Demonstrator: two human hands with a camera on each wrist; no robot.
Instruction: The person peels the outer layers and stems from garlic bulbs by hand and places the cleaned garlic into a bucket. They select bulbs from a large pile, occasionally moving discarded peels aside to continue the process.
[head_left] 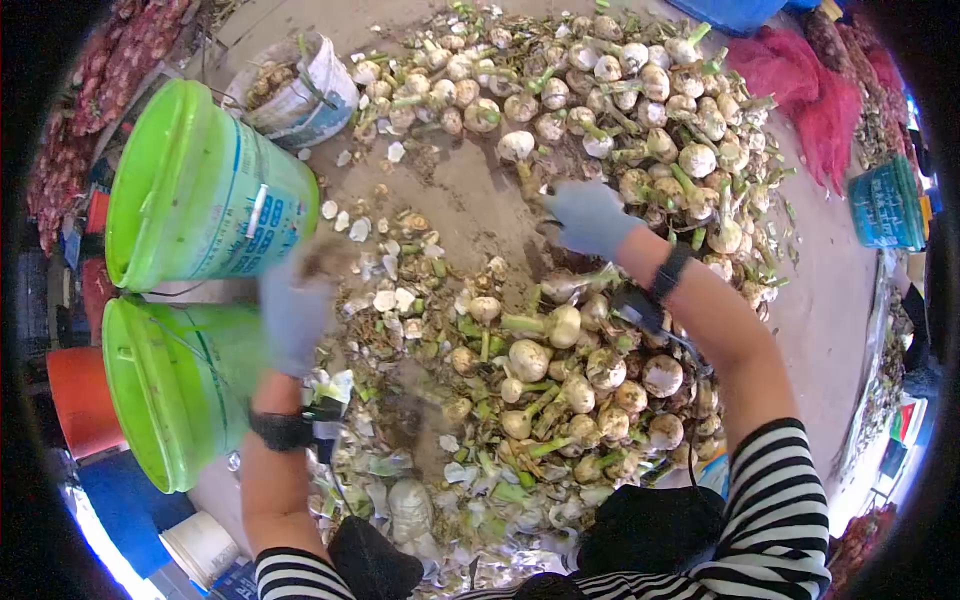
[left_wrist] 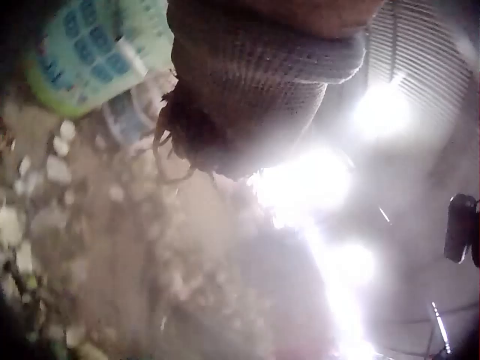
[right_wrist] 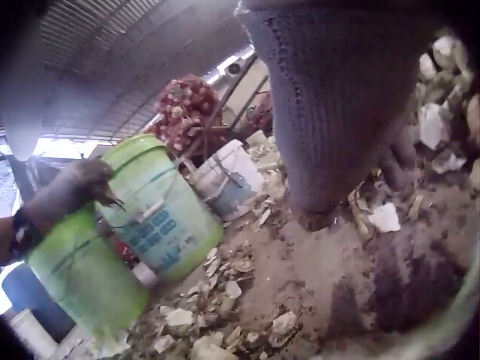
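Observation:
My gloved left hand point(head_left: 295, 315), blurred, is raised beside the green buckets and grips something mostly hidden by the glove. Brown stringy roots point(left_wrist: 169, 146) stick out past its fingers in the left wrist view. My gloved right hand point(head_left: 592, 215) reaches low over the dirty floor, thumb and fingers apart, with dirt-stained fingertips. Just beyond those fingertips lies a pale garlic bulb point(head_left: 516, 147), its stem pointing back toward the hand. A large heap of garlic bulbs point(head_left: 655, 120) with green stems spreads behind and right of this hand. Nearer my body is a second garlic pile point(head_left: 565, 370).
Two green buckets, an upper one point(head_left: 235, 200) and a lower one point(head_left: 190, 375), stand at the left. A whitish pail point(head_left: 300, 95) with scraps is behind them. Trimmings point(head_left: 385, 300) litter the floor. Red netting point(head_left: 800, 95) and a blue bucket point(head_left: 885, 205) are at the right.

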